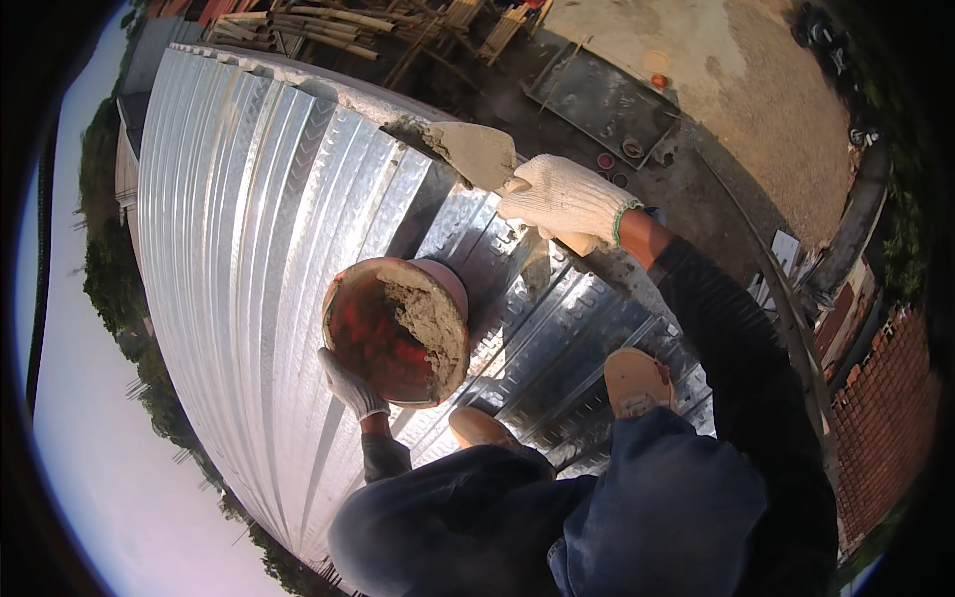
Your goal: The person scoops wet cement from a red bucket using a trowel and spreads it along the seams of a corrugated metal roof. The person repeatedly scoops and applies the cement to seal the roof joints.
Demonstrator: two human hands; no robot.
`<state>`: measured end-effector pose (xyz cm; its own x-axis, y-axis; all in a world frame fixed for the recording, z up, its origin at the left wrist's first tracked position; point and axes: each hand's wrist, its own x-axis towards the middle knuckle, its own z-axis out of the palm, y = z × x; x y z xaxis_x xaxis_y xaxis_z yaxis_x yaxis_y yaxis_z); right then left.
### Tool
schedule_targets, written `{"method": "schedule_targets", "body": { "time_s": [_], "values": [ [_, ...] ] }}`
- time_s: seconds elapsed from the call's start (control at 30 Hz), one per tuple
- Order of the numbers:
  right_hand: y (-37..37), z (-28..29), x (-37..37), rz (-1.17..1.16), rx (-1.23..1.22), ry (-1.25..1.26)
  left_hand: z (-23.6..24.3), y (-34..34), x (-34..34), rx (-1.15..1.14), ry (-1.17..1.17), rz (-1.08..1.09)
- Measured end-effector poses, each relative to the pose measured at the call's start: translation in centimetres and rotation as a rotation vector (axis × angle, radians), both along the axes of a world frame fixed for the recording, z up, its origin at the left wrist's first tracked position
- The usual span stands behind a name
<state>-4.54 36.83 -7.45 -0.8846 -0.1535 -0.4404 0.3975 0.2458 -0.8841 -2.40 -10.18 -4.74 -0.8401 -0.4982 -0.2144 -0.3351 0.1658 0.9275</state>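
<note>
My right hand (562,202), in a pale knitted glove with a green cuff edge, is closed around the handle of a trowel (472,153). The trowel's mortar-smeared blade points left, over the mortar-covered edge (358,99) of a ribbed metal deck. In front of my feet is a round bucket (363,333), red inside, with grey mortar (423,328) clinging to its right side. My gloved left hand (353,385) grips the bucket at its lower left rim; some of its fingers are hidden behind the wall.
Shiny corrugated metal decking (229,219) stretches away to the left. My shoes (639,382) stand on it. Beyond the edge, the ground lies far below, with a mixing tray (602,99), bamboo poles (308,30) and a brick wall (885,408) at the right.
</note>
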Motion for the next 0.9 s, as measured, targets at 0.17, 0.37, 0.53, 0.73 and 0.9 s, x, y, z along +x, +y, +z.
{"method": "schedule_targets", "body": {
  "time_s": [0.17,0.37,0.53,0.73,0.9],
  "values": [
    [-3.6,-0.5,-6.6,0.114,0.537,0.228,0.8,1.1,0.1,-0.074,-0.046,0.021],
    [-10.5,0.8,-7.6,0.215,0.911,0.329,0.0,0.7,0.0,0.010,-0.021,-0.027],
    [-8.3,0.3,-5.2,0.276,0.944,0.409,0.3,0.1,0.0,-0.004,-0.038,-0.014],
    [-4.7,1.8,1.2,0.420,0.997,0.426,0.0,0.8,0.2,-0.027,-0.033,0.005],
    [-2.2,1.9,5.5,0.297,1.023,0.412,0.4,0.6,0.2,-0.053,-0.048,0.006]
  ]
}}
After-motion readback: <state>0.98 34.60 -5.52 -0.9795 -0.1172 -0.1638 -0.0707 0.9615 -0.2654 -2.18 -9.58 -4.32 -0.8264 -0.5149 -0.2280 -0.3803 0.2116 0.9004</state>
